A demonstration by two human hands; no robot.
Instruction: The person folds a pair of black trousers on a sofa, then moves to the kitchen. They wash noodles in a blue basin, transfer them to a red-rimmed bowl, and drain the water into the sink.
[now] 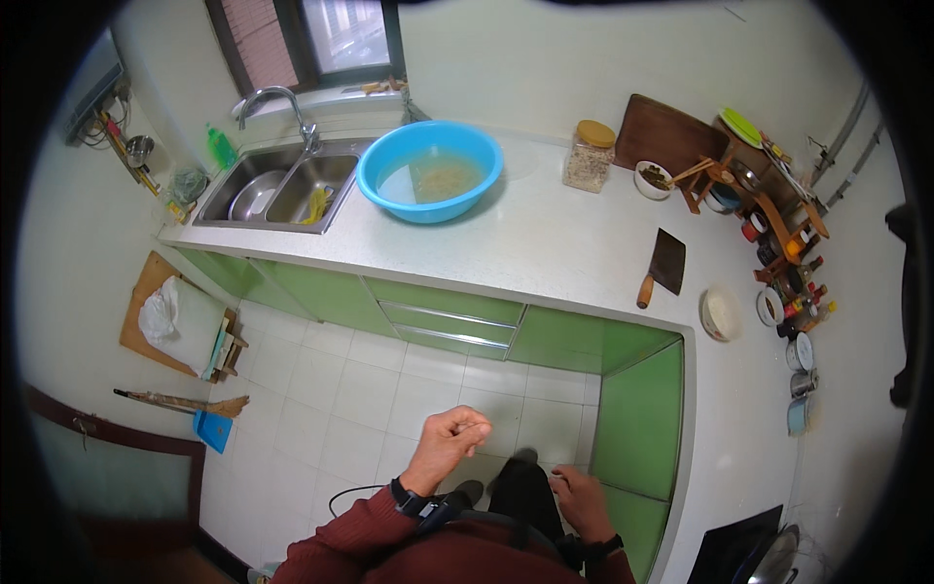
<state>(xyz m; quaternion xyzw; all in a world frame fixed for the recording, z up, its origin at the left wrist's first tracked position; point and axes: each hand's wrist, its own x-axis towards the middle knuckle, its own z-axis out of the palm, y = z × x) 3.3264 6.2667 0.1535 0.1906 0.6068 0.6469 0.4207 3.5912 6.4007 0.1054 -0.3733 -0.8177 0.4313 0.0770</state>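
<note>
My left hand (449, 450) is raised in front of my body above the tiled floor, its fingers curled in together with nothing visible in them. Lower and to the right, my right hand (582, 503) hangs beside my dark trouser leg, fingers loosely bent and a little apart, holding nothing I can see. Neither hand touches the counter (545, 258). On it, a blue basin (375, 200) holds cloudy water with something pale at the bottom. Farther right lies a cleaver (667, 263) with a wooden handle, near a bowl (720, 313) of white contents.
Left of the basin is a double steel sink (282, 185) with a faucet (275, 92). At the back stand a lidded jar (588, 161), a bowl of dark greens (654, 181) and a cutting board (666, 131). Seasoning bottles (803, 311) line the right wall. A broom (219, 404) leans at left.
</note>
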